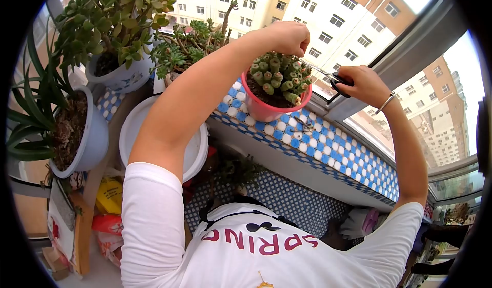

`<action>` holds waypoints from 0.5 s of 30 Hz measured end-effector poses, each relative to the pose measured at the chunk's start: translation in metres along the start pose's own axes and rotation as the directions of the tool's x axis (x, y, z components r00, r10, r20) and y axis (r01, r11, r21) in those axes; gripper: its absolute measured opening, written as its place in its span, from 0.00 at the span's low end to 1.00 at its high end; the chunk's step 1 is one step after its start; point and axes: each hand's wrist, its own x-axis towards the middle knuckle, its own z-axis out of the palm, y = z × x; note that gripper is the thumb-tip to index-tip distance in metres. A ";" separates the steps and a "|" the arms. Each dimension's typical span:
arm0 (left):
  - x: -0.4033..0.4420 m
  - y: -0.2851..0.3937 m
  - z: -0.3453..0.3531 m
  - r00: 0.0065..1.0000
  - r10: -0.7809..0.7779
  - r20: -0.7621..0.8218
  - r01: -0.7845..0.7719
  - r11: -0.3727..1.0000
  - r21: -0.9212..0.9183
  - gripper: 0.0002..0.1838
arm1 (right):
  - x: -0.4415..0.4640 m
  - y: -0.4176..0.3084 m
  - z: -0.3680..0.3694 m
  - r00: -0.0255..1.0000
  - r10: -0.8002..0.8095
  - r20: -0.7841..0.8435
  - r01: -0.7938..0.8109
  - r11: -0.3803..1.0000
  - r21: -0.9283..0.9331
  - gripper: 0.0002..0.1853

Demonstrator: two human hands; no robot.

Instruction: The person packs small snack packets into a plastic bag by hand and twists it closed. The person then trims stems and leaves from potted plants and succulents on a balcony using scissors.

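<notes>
A succulent (274, 76) with thick, blunt-tipped green stems grows in a pink pot (265, 114) on the tiled ledge. My left hand (288, 37) is closed just above the plant's far side. Its fingertips are turned away, so what they pinch, if anything, is hidden. My right hand (361, 85), with a bracelet at the wrist, grips scissors (338, 86) by their black handles. The blades point left, toward the right side of the succulent. Small dry scraps (304, 124) lie on the ledge in front of the pot.
The blue-and-white tiled ledge (328, 147) runs along a window frame (394, 57). Leftward stand a leafy succulent (192, 47), a jade-like plant in a white pot (120, 77) and a long-leaved plant in a pale pot (92, 142). A round white lid-like surface (195, 152) sits below my left arm.
</notes>
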 end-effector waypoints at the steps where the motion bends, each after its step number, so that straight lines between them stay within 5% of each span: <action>1: 0.001 -0.002 0.000 1.000 0.013 -0.011 -0.013 1.000 0.009 0.06 | -0.001 0.002 0.002 1.000 -0.022 -0.022 0.022 1.000 0.001 0.11; 4: 0.001 -0.005 0.003 0.999 0.035 -0.027 -0.034 0.999 0.023 0.07 | 0.001 0.000 -0.003 0.996 0.070 0.052 -0.071 0.997 0.029 0.14; 15: -0.001 -0.005 0.004 0.998 -0.015 -0.057 0.018 0.998 0.062 0.06 | 0.006 0.000 0.004 0.997 0.031 0.064 -0.037 0.994 0.106 0.14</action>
